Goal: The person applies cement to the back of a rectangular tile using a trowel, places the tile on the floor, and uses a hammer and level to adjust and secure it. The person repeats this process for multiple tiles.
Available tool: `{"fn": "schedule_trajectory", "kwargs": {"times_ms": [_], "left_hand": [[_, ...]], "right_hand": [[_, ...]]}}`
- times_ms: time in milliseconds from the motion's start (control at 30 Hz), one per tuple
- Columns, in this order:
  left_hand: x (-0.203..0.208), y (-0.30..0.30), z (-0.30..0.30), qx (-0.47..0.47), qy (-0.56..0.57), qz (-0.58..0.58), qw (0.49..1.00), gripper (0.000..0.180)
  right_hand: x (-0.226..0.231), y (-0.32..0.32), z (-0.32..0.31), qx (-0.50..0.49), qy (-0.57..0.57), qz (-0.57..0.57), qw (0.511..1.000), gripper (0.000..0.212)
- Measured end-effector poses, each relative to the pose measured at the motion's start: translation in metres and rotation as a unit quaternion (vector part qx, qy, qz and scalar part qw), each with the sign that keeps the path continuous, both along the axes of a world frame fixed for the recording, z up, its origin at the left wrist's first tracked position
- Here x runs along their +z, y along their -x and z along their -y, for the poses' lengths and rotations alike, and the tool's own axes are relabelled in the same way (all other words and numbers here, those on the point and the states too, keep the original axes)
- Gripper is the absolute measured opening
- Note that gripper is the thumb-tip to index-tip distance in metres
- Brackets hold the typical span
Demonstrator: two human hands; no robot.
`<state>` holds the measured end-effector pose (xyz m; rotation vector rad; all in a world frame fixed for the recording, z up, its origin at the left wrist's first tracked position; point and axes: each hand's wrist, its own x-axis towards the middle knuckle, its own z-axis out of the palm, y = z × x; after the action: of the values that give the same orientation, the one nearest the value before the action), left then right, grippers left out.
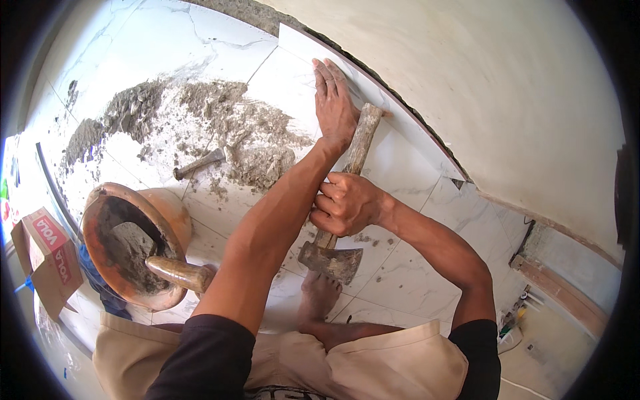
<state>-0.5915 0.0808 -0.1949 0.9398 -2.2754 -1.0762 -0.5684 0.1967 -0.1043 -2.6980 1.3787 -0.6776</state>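
My right hand (pixel 350 203) is wrapped round the wooden handle of a hatchet (pixel 361 143), close to its dark, mortar-stained head (pixel 333 262). The handle's butt end points away from me, close to a white skirting tile (pixel 373 85) standing along the foot of the wall. My left hand (pixel 333 100) lies with fingers stretched out against that tile, just left of the handle's end. My left forearm passes beside my right fist and hides part of the floor. Nothing shows in the left hand.
Grey mortar (pixel 220 127) is spread over the marbled floor tiles, with a small tool (pixel 200 163) lying in it. At left stands an orange-brown bucket (pixel 90 247) holding mortar and a wooden-handled trowel (pixel 180 272). Beyond it is a cardboard box (pixel 50 257). My bare foot (pixel 321 293) is below the hatchet.
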Motion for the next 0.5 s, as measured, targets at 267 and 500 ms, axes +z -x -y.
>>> {"fn": "schedule_trajectory", "kwargs": {"times_ms": [267,500], "left_hand": [[0.0,0.004,-0.005,0.001,0.014,0.004,1.0,0.136],[-0.006,0.004,-0.002,0.026,0.034,0.017,0.999,0.142]], "right_hand": [[-0.002,0.028,-0.004,0.022,-0.062,-0.032,0.997,0.016],[-0.003,0.024,0.001,0.022,-0.057,-0.036,0.997,0.018]]}}
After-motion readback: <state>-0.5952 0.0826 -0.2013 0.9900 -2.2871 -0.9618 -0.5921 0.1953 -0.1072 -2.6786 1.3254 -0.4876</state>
